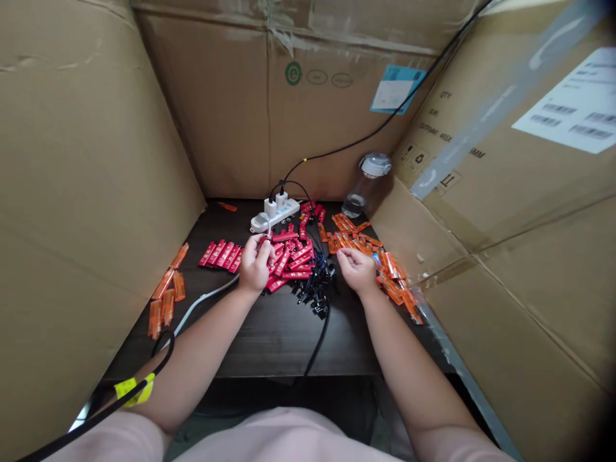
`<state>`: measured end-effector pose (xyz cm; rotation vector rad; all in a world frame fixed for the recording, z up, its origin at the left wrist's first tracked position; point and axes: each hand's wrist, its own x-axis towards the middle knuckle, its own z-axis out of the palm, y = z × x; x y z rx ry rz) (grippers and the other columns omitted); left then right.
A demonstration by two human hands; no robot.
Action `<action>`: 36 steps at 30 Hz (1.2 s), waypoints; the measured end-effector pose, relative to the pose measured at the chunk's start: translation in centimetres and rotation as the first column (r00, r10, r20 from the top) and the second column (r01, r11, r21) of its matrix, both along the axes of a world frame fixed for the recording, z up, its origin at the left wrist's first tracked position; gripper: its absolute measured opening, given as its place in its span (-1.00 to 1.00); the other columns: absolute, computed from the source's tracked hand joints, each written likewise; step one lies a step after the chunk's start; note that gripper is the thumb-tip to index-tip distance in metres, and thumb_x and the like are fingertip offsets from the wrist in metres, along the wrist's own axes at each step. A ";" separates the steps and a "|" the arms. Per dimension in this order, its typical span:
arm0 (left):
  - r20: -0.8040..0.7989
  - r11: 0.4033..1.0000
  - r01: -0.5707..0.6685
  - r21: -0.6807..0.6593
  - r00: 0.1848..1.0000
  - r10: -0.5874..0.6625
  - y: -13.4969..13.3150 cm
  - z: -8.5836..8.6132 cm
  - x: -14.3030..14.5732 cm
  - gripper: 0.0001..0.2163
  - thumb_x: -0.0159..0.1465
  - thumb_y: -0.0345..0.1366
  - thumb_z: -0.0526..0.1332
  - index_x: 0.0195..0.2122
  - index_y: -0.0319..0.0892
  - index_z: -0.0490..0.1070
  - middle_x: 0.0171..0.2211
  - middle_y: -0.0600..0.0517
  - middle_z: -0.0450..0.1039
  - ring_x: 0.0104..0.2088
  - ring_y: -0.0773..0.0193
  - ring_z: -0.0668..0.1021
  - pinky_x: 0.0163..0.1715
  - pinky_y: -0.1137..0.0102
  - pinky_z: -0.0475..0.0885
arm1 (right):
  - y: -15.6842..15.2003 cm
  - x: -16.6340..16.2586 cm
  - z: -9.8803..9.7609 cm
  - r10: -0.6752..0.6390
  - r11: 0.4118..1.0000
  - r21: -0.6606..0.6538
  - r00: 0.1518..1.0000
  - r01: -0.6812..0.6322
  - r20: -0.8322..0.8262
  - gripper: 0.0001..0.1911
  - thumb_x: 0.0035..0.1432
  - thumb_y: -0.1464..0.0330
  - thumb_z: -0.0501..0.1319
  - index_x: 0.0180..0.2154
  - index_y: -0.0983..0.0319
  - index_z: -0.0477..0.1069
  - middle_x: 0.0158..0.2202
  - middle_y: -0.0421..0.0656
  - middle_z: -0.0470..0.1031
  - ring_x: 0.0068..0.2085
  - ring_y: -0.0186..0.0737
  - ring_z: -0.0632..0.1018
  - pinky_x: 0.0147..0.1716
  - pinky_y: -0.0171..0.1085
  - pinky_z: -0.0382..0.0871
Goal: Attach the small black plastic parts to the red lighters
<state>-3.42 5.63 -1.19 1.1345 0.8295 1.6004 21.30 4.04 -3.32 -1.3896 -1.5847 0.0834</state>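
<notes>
My left hand (256, 264) is closed in a pinch at the left edge of a heap of red lighter-shaped pieces (299, 262). What its fingertips hold, if anything, is too small to make out. My right hand (359, 269) is closed too, thumb against curled fingers, beside a pile of orange translucent lighter-shaped pieces (353, 240). Anything in its grip is hidden. Between the hands lies a cluster of small black parts (317, 282). Several red pieces (219, 254) are lined up in a row to the left of my left hand.
A white power strip (287, 210) with plugs stands behind the red heap. Beyond the orange pile is a clear bottle (359, 192). Black cable (318, 346) crosses the dark table (269, 350). More orange pieces (166, 292) lie at left. Cardboard walls (226, 115) enclose the table.
</notes>
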 end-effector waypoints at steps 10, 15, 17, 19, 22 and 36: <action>0.000 0.998 0.054 -0.014 0.999 -0.054 0.0 0.1 -0.1 -0.81 0.24 -0.15 0.21 -0.30 -0.17 0.35 -0.64 0.18 0.25 -0.69 0.48 0.26 -0.70 0.56 0.13 | -2.3 -1.7 2.5 0.469 0.869 -0.275 0.861 -0.412 0.194 -0.80 0.14 0.28 0.21 -0.36 0.24 0.56 -0.69 -0.27 0.36 -0.67 -0.42 0.30 -0.61 -0.40 0.19; 0.022 0.968 0.243 -0.062 0.970 -0.242 -0.5 0.4 0.1 -0.81 0.20 -0.19 0.25 -0.26 -0.19 0.39 -0.60 0.14 0.33 -0.65 0.45 0.33 -0.64 0.51 0.23 | -3.4 -2.1 4.4 0.663 0.738 -0.409 0.687 -0.536 0.296 -0.84 0.16 0.34 0.21 -0.27 0.25 0.54 -0.49 -0.16 0.52 -0.52 -0.36 0.44 -0.45 -0.37 0.29; 0.016 0.959 0.275 -0.069 0.961 -0.275 -0.7 0.3 0.2 -0.81 0.19 -0.20 0.25 -0.25 -0.20 0.40 -0.55 0.10 0.38 -0.60 0.42 0.38 -0.58 0.49 0.29 | -3.6 -2.1 4.7 0.647 0.753 -0.413 0.692 -0.512 0.321 -0.83 0.18 0.35 0.19 -0.25 0.26 0.53 -0.41 -0.12 0.53 -0.43 -0.31 0.48 -0.38 -0.35 0.33; 0.011 0.957 0.282 -0.070 0.959 -0.282 -0.7 0.2 0.4 -0.81 0.19 -0.20 0.26 -0.26 -0.21 0.41 -0.52 0.07 0.41 -0.55 0.40 0.41 -0.54 0.48 0.32 | -3.8 -2.4 4.9 0.617 0.777 -0.408 0.710 -0.480 0.339 -0.82 0.21 0.35 0.17 -0.24 0.26 0.52 -0.36 -0.09 0.52 -0.36 -0.28 0.50 -0.33 -0.33 0.35; 0.028 0.968 0.241 -0.069 0.970 -0.240 -0.6 0.3 0.4 -0.82 0.19 -0.21 0.26 -0.27 -0.20 0.41 -0.51 0.06 0.44 -0.53 0.39 0.43 -0.52 0.48 0.32 | -4.2 -3.6 4.7 0.591 0.794 -0.438 0.707 -0.423 0.389 -0.82 0.24 0.35 0.14 -0.22 0.24 0.50 -0.30 -0.08 0.50 -0.29 -0.26 0.51 -0.27 -0.32 0.35; 0.180 0.991 -0.062 -0.116 0.980 0.082 1.0 1.5 -1.3 -0.87 0.13 -0.27 0.25 -0.39 -0.24 0.44 -0.64 0.09 0.40 -0.60 0.41 0.42 -0.51 0.50 0.31 | -4.0 -10.2 6.5 0.675 0.735 -0.603 0.427 -0.310 0.602 -0.80 0.27 0.38 0.06 -0.23 0.26 0.45 -0.24 -0.05 0.50 -0.26 -0.22 0.51 -0.30 -0.31 0.28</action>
